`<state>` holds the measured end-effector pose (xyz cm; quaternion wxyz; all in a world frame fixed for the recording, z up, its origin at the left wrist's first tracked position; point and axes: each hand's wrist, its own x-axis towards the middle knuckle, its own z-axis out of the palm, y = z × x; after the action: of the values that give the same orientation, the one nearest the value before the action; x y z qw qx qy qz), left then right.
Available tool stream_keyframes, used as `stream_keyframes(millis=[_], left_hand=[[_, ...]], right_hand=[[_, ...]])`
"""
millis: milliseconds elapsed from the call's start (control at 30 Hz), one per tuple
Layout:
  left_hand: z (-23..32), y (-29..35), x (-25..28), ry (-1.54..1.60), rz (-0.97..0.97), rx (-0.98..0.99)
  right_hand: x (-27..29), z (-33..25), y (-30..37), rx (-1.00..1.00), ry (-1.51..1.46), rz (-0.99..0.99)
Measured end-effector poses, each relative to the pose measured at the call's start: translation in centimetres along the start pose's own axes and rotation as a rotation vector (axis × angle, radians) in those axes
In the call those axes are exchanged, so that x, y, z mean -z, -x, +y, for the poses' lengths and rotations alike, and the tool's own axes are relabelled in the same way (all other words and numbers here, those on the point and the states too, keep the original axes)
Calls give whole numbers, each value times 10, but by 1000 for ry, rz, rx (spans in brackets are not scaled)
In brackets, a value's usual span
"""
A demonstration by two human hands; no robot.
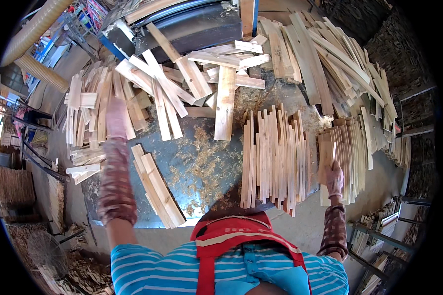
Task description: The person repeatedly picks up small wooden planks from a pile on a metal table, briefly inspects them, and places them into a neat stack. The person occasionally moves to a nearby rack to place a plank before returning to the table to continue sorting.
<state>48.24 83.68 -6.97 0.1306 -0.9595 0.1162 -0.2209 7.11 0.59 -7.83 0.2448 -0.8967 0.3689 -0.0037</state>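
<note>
My left hand [115,118], in a pale glove and smeared by motion, reaches out over a pile of loose wooden boards [102,105] at the left; its fingers cannot be made out. On the right, my gloved right hand [334,179] is closed on the edge of a wooden board [326,157], beside a row of boards standing on edge [350,157]. Between my arms, a tight row of upright-edged boards [266,157] stands on the metal table [202,147]. A few boards [157,184] lie flat together near the table's front left.
A machine with a dark roller bed [192,29] stands at the far side, with crossed boards [226,103] heaped before it. Long planks [310,64] are piled at the far right. Wood shavings [202,167] cover the table's middle. A ribbed hose [39,69] hangs far left.
</note>
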Motion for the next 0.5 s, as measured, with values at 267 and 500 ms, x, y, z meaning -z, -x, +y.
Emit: stream_keyframes(millis=[267, 500], left_hand=[[384, -56, -57, 1454, -395, 914], [386, -96, -42, 1662, -471, 1286]], right_hand=[[-27, 108, -6, -198, 650, -53], [-28, -59, -87, 278, -10, 75]])
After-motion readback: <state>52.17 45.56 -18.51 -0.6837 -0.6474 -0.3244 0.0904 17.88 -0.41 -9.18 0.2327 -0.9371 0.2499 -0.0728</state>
